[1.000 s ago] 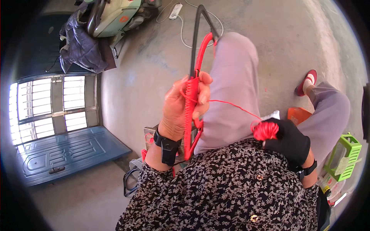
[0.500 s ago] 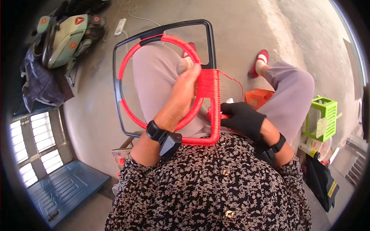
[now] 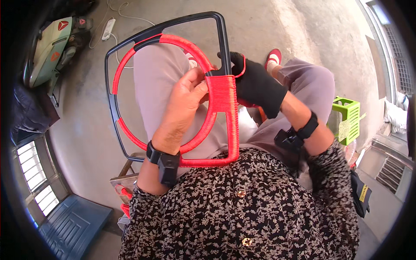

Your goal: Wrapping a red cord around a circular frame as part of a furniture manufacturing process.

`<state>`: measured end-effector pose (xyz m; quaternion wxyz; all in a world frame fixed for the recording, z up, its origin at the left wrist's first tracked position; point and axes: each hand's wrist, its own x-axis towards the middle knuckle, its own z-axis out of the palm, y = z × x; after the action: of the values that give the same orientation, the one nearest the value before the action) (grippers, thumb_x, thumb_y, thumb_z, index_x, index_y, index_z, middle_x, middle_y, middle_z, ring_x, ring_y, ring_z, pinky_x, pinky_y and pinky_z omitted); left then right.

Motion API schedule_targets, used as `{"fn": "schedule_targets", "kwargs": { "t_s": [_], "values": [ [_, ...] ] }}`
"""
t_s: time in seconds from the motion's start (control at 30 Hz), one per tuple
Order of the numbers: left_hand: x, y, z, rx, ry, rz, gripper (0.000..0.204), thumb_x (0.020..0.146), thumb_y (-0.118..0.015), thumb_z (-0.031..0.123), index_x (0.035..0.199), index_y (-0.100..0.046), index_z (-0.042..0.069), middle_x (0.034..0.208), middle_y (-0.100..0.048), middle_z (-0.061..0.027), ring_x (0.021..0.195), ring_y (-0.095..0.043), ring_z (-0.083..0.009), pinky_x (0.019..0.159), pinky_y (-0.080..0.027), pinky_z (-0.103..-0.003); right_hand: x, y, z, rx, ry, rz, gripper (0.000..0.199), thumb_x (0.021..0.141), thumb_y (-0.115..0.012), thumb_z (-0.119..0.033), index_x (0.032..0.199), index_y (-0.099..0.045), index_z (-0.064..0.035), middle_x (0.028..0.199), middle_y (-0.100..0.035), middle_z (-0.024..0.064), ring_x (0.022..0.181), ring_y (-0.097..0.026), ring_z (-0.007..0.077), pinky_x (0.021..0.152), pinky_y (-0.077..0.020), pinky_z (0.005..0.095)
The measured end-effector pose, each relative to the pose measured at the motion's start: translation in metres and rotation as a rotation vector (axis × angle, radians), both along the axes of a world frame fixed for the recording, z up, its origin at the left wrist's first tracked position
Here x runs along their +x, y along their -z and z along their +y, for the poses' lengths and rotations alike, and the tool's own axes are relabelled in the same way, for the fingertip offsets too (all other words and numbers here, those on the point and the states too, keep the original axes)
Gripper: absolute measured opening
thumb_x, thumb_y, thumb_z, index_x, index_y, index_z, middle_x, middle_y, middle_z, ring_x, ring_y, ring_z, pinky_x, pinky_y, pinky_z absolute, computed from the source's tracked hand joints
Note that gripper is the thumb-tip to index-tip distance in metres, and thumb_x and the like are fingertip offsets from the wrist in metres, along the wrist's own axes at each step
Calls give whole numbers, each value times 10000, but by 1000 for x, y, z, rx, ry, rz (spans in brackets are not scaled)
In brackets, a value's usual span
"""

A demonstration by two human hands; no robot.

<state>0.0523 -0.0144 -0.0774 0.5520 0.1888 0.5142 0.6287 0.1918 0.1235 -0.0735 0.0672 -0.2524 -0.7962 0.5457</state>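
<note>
A flat black frame (image 3: 112,102) with a ring inside it lies over my left thigh. Glossy red cord is wound tightly round much of the ring and the near right corner, forming a solid wrapped panel (image 3: 223,95) between ring and side bar. My bare left hand (image 3: 180,102) grips the ring beside this panel, thumb on top, other fingers partly hidden behind. Just past the panel, my right hand (image 3: 260,86), in a black glove, is closed at the side bar. A loop of red cord (image 3: 243,66) runs from the panel's top edge to it; more red shows under the glove.
White plastic (image 3: 247,123) lies between my thighs. To the right stand a green plastic rack (image 3: 349,119) and a black bag (image 3: 360,193). A power strip (image 3: 108,29) with cables lies ahead, a green-white machine (image 3: 54,47) far left, a blue panel (image 3: 76,225) near left.
My right hand has moved up and forward from below the panel to the side bar's upper part, drawing the cord into a short loop. My left hand has shifted its grip on the ring.
</note>
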Motion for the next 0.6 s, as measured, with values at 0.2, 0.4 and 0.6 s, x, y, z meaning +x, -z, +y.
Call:
{"fn": "schedule_targets", "kwargs": {
  "t_s": [0.2,0.4,0.6],
  "values": [
    [3,-3,4,98,-168,180,260,907,-548,65,1157,-527,-4,1070,-597,-67,933,-588,-125,800,-496,-278,-22,-29,28,57,-199,-228,595,819,-716,-201,1313,-445,-9,965,-661,98,849,-618,118,767,-509,269],
    [9,-7,0,28,-496,900,333,816,-567,19,1143,-516,-21,1039,-575,-139,882,-583,-210,745,-481,-322,-26,-23,33,-369,493,319,467,908,-584,-163,1316,-421,-3,1129,-630,153,985,-644,219,831,-517,310],
    [9,-14,-4,407,-656,1308,344,797,-577,-14,1134,-512,-36,1063,-572,-167,870,-578,-265,760,-479,-348,-22,-32,-2,550,133,441,544,712,-772,-172,1192,-558,-31,1115,-629,140,1039,-609,270,898,-475,350]
  ]
}}
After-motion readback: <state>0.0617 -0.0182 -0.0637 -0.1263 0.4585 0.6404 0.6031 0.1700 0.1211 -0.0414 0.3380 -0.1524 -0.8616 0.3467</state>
